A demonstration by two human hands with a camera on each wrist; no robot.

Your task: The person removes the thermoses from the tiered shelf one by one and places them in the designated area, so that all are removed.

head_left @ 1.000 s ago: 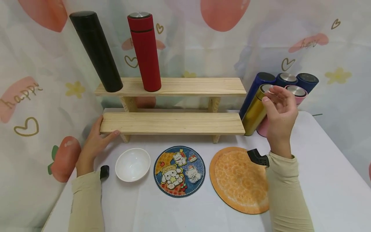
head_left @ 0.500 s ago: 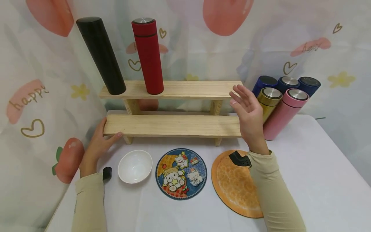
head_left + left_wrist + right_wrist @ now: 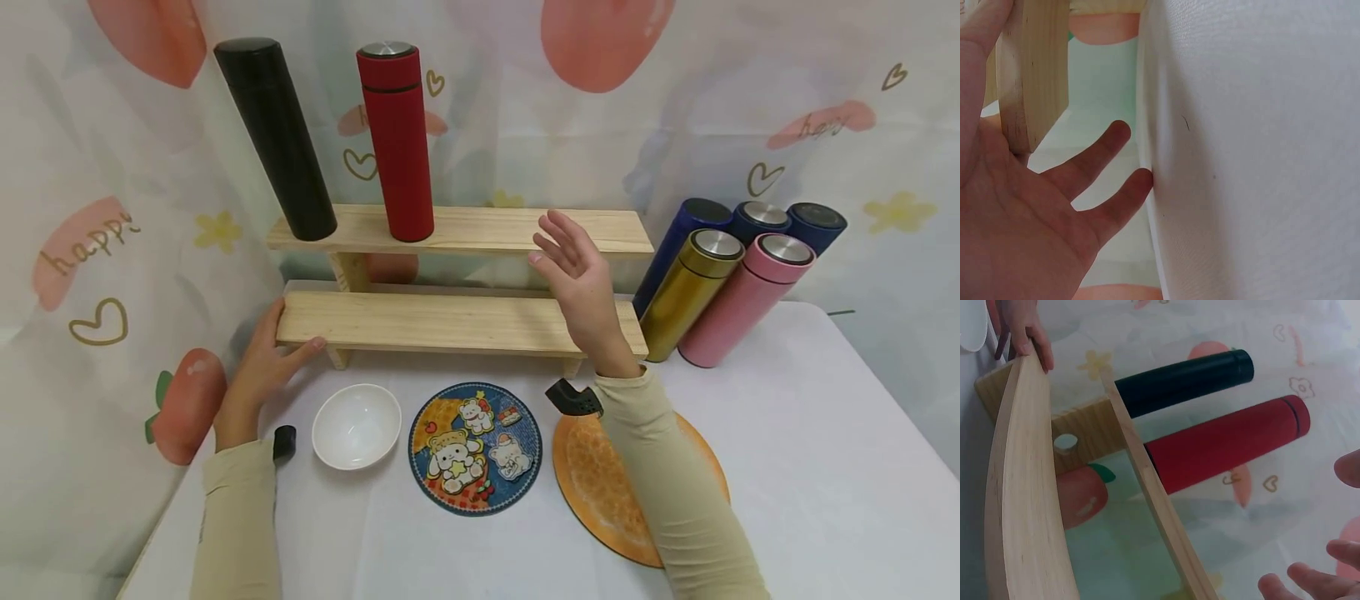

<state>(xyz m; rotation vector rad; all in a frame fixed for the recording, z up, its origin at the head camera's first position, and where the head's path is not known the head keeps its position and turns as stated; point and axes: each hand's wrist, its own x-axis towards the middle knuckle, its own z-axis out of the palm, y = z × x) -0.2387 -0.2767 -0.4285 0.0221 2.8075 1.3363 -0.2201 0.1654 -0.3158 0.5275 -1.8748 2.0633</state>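
Observation:
A two-tier wooden shelf stands on the table. My left hand grips the left end of its lower board, thumb along the front edge; in the left wrist view two fingers stretch out beyond the wood. On the upper board stand a black thermos and, right of it, a red thermos. My right hand holds nothing and is raised before the right part of the shelf, fingers loosely bent. Its fingertips show at the lower right of the right wrist view, apart from the red thermos.
Right of the shelf cluster a gold thermos, a pink thermos and several blue ones. In front lie a white bowl, a round cartoon mat and an orange round mat, partly under the right sleeve. A patterned curtain hangs behind.
My right hand has moved left from in front of the gold and pink thermoses to before the shelf, uncovering them. The left hand stays on the shelf end. The head view has shifted slightly.

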